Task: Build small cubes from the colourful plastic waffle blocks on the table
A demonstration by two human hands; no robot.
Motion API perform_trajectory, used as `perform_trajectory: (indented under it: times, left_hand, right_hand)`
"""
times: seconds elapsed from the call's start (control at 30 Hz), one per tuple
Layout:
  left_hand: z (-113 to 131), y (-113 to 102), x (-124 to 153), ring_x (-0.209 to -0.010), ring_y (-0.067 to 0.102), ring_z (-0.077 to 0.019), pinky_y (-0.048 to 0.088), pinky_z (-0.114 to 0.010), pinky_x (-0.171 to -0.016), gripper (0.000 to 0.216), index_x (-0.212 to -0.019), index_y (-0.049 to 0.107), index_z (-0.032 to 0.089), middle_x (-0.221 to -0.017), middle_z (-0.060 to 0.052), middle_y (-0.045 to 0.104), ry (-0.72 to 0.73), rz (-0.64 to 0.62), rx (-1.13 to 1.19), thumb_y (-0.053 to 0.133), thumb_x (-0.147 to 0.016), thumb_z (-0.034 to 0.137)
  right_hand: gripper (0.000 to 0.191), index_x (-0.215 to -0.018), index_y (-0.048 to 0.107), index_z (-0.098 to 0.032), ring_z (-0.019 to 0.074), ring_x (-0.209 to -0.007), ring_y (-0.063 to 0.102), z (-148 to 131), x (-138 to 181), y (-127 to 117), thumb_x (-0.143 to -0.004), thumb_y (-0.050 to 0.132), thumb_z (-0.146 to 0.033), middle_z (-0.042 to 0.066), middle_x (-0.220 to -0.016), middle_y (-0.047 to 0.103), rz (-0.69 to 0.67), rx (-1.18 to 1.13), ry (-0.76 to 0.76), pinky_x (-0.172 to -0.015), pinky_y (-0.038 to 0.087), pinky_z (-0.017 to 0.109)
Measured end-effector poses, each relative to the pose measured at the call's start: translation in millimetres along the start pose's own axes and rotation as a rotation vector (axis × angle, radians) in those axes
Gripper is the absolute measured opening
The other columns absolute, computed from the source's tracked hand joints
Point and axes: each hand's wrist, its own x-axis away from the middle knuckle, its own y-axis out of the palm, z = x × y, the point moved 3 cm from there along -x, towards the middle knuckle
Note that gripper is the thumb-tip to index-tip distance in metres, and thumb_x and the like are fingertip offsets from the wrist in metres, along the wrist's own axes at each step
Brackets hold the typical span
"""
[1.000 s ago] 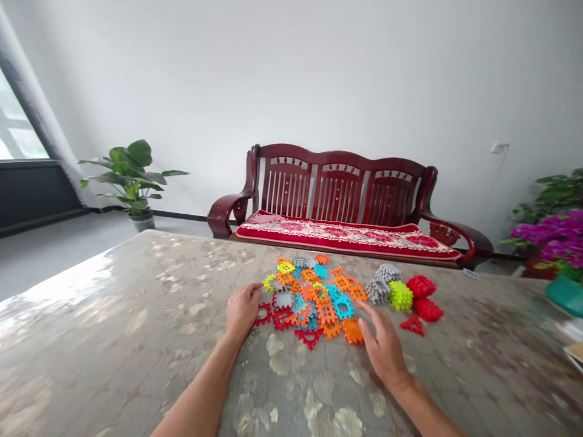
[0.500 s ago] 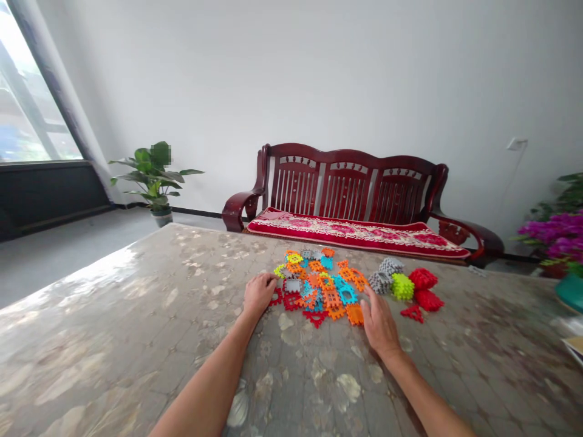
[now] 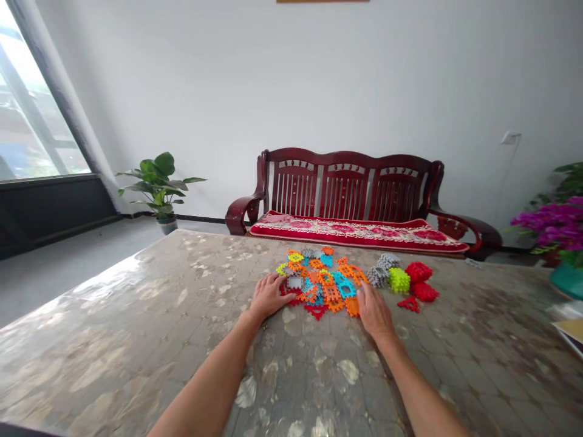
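A loose pile of toothed plastic building tiles point(image 3: 331, 294) in orange, blue, red, grey and yellow lies on the table between my two hands. My left hand point(image 3: 268, 297) is open at the pile's left edge, its thumb stretched over red tiles point(image 3: 290, 294) beside a grey tile point(image 3: 295, 283). On the other side, my right hand point(image 3: 375, 312) rests open, fingers extended against an orange tile point(image 3: 352, 306) and the pile's right edge. Neither hand grips anything I can see. Parts of the red tiles are hidden under my left hand.
Right of the pile sit grey pieces point(image 3: 378, 277), a lime-green piece point(image 3: 399, 280), red pieces point(image 3: 424, 292) and a red triangular tile point(image 3: 409, 304). The table point(image 3: 191, 340) has a patterned cover. Behind it stands a wooden bench point(image 3: 344, 188). Purple flowers point(image 3: 553, 223) are at right.
My left hand has shifted right and its thumb now reaches over the red tiles. The right hand has moved slightly inward against the orange tiles. The camera view has tilted up slightly.
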Motion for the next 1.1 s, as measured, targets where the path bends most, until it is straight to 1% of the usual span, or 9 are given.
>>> perform_trajectory:
  times: [0.07,0.13,0.23,0.37,0.57,0.73,0.93,1.0,1.1]
  left_hand:
    - [0,1,0,-0.130,0.042,-0.0289,0.026,-0.042,-0.111,0.071,-0.131,0.057,0.028,-0.138,-0.008,0.052,0.007,0.008,-0.012,0.061,-0.071,0.066]
    - [0,1,0,-0.129,0.044,-0.0293,0.027,-0.043,-0.111,0.067,-0.129,0.058,0.027,-0.138,-0.008,0.052,0.012,0.019,-0.018,0.062,-0.072,0.063]
    - [1,1,1,-0.127,0.046,-0.0282,0.029,-0.043,-0.110,0.054,-0.122,0.062,0.027,-0.135,-0.008,0.055,0.021,0.036,-0.013,0.062,-0.076,0.055]
    - [5,-2,3,-0.124,0.049,-0.0235,0.031,-0.039,-0.108,0.036,-0.115,0.064,0.027,-0.128,-0.004,0.060,0.052,0.047,-0.001,0.058,-0.082,0.039]
    - [7,-2,5,-0.114,0.056,-0.0199,0.036,-0.034,-0.102,0.023,-0.102,0.066,0.026,-0.120,-0.004,0.065,0.060,0.050,-0.001,0.053,-0.083,0.025]
    - [4,0,5,-0.107,0.059,-0.0186,0.038,-0.032,-0.096,0.017,-0.093,0.064,0.025,-0.111,-0.002,0.067,0.051,0.059,-0.012,0.050,-0.085,0.023]
    - [6,-3,5,-0.098,0.059,-0.0181,0.039,-0.031,-0.090,0.016,-0.084,0.061,0.024,-0.099,-0.003,0.066,0.063,0.067,-0.046,0.047,-0.089,0.027]
    - [8,-4,6,-0.100,0.058,-0.0193,0.038,-0.033,-0.092,0.017,-0.085,0.061,0.023,-0.098,-0.003,0.066,0.074,0.074,-0.065,0.046,-0.090,0.028]
    - [12,-6,7,-0.113,0.053,-0.0228,0.033,-0.038,-0.102,0.020,-0.090,0.063,0.023,-0.105,-0.006,0.066,0.087,0.094,-0.097,0.043,-0.091,0.028]
  right_hand:
    - [0.042,-0.121,0.056,-0.016,0.0235,-0.105,0.058,-2,0,-1,-0.096,0.028,-0.036,0.013,-0.110,0.064,-0.016,0.018,-0.001,-0.094,0.044,0.038]
    - [0.039,-0.116,0.059,-0.018,0.0227,-0.103,0.058,-3,0,-2,-0.096,0.029,-0.033,0.012,-0.108,0.065,-0.022,0.031,-0.002,-0.094,0.043,0.037]
    - [0.036,-0.106,0.063,-0.018,0.0219,-0.101,0.058,-4,-1,-2,-0.096,0.031,-0.030,0.011,-0.105,0.065,-0.052,0.034,-0.011,-0.094,0.042,0.035]
    - [0.035,-0.094,0.065,-0.019,0.0210,-0.101,0.057,-4,0,-1,-0.096,0.032,-0.030,0.010,-0.100,0.065,-0.087,-0.004,-0.036,-0.096,0.041,0.034]
    - [0.036,-0.097,0.065,-0.019,0.0216,-0.102,0.057,2,2,0,-0.095,0.032,-0.031,0.010,-0.102,0.065,-0.041,-0.131,-0.013,-0.097,0.042,0.036]
    - [0.037,-0.097,0.066,-0.019,0.0211,-0.103,0.058,9,3,0,-0.094,0.032,-0.035,0.010,-0.103,0.065,-0.020,-0.256,0.041,-0.098,0.043,0.036]
    - [0.038,-0.096,0.067,-0.019,0.0211,-0.102,0.059,11,2,-2,-0.093,0.034,-0.036,0.010,-0.102,0.066,-0.009,-0.334,0.067,-0.098,0.044,0.037]
    - [0.039,-0.096,0.067,-0.018,0.0213,-0.102,0.059,11,2,-2,-0.093,0.033,-0.036,0.011,-0.103,0.066,-0.013,-0.339,0.077,-0.098,0.044,0.037]
    - [0.038,-0.094,0.068,-0.018,0.0214,-0.102,0.059,9,1,-2,-0.092,0.034,-0.035,0.011,-0.103,0.067,-0.029,-0.324,0.078,-0.097,0.044,0.036]
